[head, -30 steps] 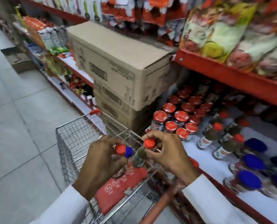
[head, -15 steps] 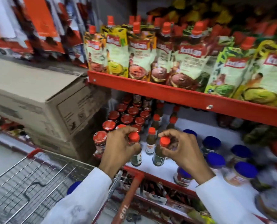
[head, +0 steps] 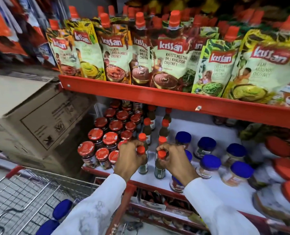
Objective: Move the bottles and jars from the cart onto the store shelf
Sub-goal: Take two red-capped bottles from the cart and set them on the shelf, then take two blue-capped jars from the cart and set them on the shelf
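Two small dark bottles with orange-red caps and pale labels are held upright on the white shelf (head: 217,189), near its front edge. The left bottle (head: 143,164) is gripped at its neck by the left hand (head: 129,159), the right bottle (head: 159,167) by the right hand (head: 174,160); both hands are closed around the caps. Behind them, two rows of the same bottles are seen toward the back, about three in each. Left of these, about fifteen red-lidded jars (head: 110,139) are packed tightly. To the right, about eight blue-lidded jars (head: 207,145) are spread loosely, with bare shelf between them. At least two blue lids (head: 62,209) are seen in the wire cart (head: 22,192) below.
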Tool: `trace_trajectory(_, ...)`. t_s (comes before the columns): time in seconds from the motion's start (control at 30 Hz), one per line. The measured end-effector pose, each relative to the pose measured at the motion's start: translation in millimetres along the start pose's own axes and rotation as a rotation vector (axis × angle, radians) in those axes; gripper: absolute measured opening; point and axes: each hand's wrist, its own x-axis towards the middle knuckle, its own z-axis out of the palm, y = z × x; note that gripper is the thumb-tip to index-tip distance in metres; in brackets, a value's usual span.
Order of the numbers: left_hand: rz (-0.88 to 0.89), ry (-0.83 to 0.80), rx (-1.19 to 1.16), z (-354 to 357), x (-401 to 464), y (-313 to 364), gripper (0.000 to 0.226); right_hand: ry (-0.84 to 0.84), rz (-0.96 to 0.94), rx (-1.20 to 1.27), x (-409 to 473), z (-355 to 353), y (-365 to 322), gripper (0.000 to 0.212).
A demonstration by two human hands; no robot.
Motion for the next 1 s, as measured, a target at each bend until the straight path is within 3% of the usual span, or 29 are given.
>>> trace_trajectory(0.33,0.060,-0.040,-0.019,-15.1,-13.0,-6.4,0.036,0.034,-0.032,-0.228,-17.2,1.3,-5.3,0.032)
trace_trajectory(0.43,0.052,0.004,0.029,-34.6,-30.5,-13.8,0.044,0.056,-0.080,-0.352,-26.2,5.8,-17.8,0.046)
trace_trajectory(0.57,0.024,0.114,0.170,-64.9,-73.9,-40.7,0.055,0.073,-0.314,-0.417,-40.0,25.6,-47.8,0.061)
trace_trajectory(0.8,-0.235,0.169,0.355,-110.9,-165.5,-112.7,0.072,-0.125,-0.623,-0.460,-45.9,91.1,-90.2,0.072)
trace_trajectory(0.9,-0.367,0.184,0.329,-123.4,-195.7,-140.5,0.067,-0.219,-0.689,-0.380,-41.2,124.3,-100.9,0.073)
trace_trajectory(1.0,-0.515,0.260,0.205,-126.1,-232.7,-176.0,0.063,-0.422,-0.664,-0.255,-31.9,172.7,-110.9,0.068)
